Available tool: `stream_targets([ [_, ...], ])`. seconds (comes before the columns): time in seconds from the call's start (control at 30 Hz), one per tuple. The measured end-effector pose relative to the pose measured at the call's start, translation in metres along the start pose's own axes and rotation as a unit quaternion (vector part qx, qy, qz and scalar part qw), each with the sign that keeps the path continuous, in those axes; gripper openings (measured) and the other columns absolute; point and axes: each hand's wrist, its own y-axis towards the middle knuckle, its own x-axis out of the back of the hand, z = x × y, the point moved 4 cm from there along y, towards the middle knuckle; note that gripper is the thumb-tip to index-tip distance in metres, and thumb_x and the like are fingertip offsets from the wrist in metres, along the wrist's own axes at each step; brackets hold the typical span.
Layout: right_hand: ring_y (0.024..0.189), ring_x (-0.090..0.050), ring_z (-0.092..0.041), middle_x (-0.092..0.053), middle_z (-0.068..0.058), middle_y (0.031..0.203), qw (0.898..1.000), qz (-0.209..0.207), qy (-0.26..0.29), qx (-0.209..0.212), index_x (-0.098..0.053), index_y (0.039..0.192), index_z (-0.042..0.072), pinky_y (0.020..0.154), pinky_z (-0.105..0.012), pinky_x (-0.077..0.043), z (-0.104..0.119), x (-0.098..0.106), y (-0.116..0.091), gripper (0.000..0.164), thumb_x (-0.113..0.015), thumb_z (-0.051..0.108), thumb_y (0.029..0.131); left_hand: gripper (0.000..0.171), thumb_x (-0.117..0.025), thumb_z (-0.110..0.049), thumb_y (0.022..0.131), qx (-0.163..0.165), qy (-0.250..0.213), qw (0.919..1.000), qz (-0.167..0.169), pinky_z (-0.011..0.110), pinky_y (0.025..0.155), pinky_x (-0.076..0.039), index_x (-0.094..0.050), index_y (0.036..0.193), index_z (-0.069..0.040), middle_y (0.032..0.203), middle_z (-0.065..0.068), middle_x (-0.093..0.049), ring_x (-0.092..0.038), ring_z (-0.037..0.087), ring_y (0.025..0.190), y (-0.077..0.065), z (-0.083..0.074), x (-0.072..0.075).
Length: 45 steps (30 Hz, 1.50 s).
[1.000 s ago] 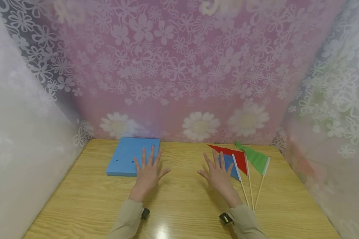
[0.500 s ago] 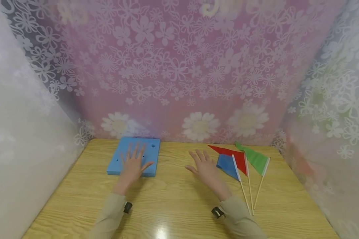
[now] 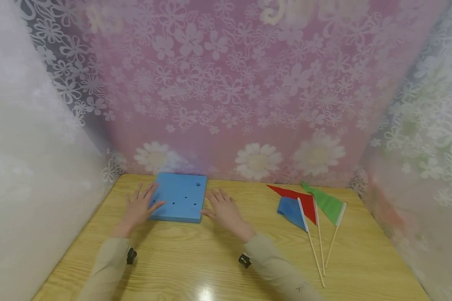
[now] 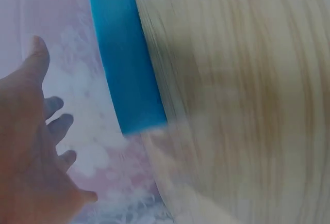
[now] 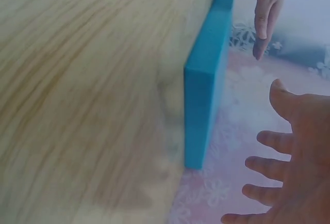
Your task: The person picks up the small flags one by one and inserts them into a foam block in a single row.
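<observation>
A flat blue foam-like block [image 3: 178,190] with several small holes in its top lies on the table at the back left. My left hand [image 3: 137,209], fingers spread, is at its left side, the fingertips and thumb overlapping that edge in the head view. At the block's right side my right hand [image 3: 226,211] is spread too, thumb near the front right corner. Both wrist views show the left hand [image 4: 31,146] and the right hand [image 5: 299,157] with fingers extended and holding nothing, the block's side [image 5: 198,115] apart from the right palm.
To the right lie three triangular flags on thin wooden sticks: a blue flag [image 3: 291,212], a red flag [image 3: 306,205] and a green flag [image 3: 327,205]. The wood-grain table [image 3: 196,259] is bordered by a flowered pink backdrop [image 3: 218,104] and pale side walls.
Both hands have moved left. The left hand passed over the block to its left side, and the right hand came from beside the flags to its right side. Block and flags stay put.
</observation>
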Motion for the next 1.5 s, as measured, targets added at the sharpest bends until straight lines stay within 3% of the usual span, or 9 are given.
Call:
stream_targets([
  [0.17, 0.150, -0.029, -0.040, -0.037, -0.011, 0.161, 0.999, 0.046, -0.014, -0.007, -0.044, 0.155, 0.016, 0.108, -0.068, -0.037, 0.003, -0.021, 0.011, 0.064, -0.058, 0.048, 0.101, 0.069, -0.052, -0.040, 0.106, -0.001, 0.005, 0.9986, 0.053, 0.081, 0.109, 0.005, -0.027, 0.161, -0.007, 0.165, 0.020, -0.023, -0.003, 0.049, 0.152, -0.005, 0.020, 0.000],
  [0.33, 0.153, -0.025, -0.035, -0.034, -0.007, 0.164, 0.996, 0.080, -0.025, -0.024, -0.040, 0.157, 0.018, 0.111, -0.067, -0.034, 0.002, -0.032, 0.012, 0.064, -0.053, 0.049, 0.103, 0.063, -0.052, -0.037, 0.107, -0.016, 0.027, 0.9963, 0.080, 0.083, 0.107, -0.002, -0.035, 0.157, -0.003, 0.162, 0.021, -0.031, -0.012, 0.052, 0.150, -0.011, 0.022, -0.002],
  [0.57, 0.153, -0.025, -0.030, -0.034, -0.004, 0.164, 0.996, 0.087, -0.029, -0.024, -0.040, 0.158, 0.019, 0.113, -0.067, -0.031, 0.003, -0.034, 0.011, 0.062, -0.051, 0.048, 0.104, 0.061, -0.054, -0.037, 0.105, -0.025, 0.043, 0.9962, 0.071, 0.084, 0.106, -0.009, -0.041, 0.154, -0.002, 0.159, 0.022, -0.036, -0.022, 0.053, 0.146, -0.013, 0.023, -0.003],
  [0.87, 0.154, -0.023, -0.028, -0.030, -0.001, 0.166, 0.993, 0.106, -0.051, -0.016, -0.036, 0.160, 0.022, 0.114, -0.068, -0.028, -0.002, -0.031, 0.005, 0.061, -0.047, 0.048, 0.106, 0.060, -0.054, -0.033, 0.106, -0.024, 0.050, 0.9961, 0.068, 0.083, 0.107, -0.010, -0.040, 0.155, -0.003, 0.159, 0.021, -0.036, -0.023, 0.051, 0.147, -0.013, 0.016, -0.006],
  [1.5, 0.153, -0.024, -0.032, -0.027, -0.001, 0.167, 0.993, 0.113, -0.043, -0.010, -0.033, 0.161, 0.020, 0.113, -0.069, -0.028, -0.022, -0.025, -0.014, 0.061, -0.044, 0.048, 0.107, 0.059, -0.054, -0.033, 0.106, -0.027, 0.051, 0.9969, 0.054, 0.082, 0.107, -0.013, -0.041, 0.155, -0.004, 0.159, 0.021, -0.036, -0.025, 0.049, 0.148, -0.015, -0.005, -0.022],
])
